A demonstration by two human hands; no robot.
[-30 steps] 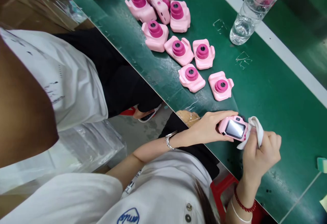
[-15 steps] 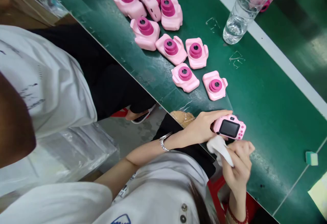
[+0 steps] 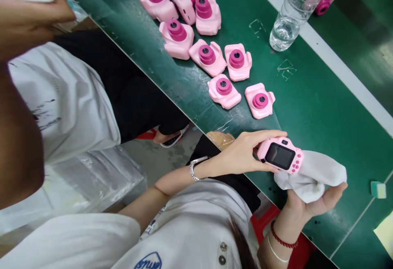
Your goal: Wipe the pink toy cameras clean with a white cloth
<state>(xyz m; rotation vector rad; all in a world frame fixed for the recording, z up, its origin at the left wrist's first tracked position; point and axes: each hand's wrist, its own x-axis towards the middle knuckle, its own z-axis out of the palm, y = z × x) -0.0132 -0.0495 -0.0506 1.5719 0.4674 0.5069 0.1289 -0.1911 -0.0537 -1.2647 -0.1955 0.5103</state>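
A pink toy camera (image 3: 280,155), its dark screen facing up, is gripped at its left end between the thumb and fingers of my left hand (image 3: 245,152). My right hand (image 3: 316,203) is below and to the right of it, with a white cloth (image 3: 319,175) spread over the palm and fingers. The cloth touches the camera's right end and lower edge. More pink cameras with magenta lenses lie further up the green table, the nearest one (image 3: 260,100) just above my left hand.
A clear plastic bottle (image 3: 285,27) stands at the upper right of the green table (image 3: 322,125). A small green-and-white block (image 3: 378,190) lies at the right. Beside me on the left sits a person in a white shirt (image 3: 70,101), one arm raised.
The white cloth has opened out over my right hand, which has turned palm up and moved right. The held camera has shifted slightly right. The neighbouring person's hand has come into view.
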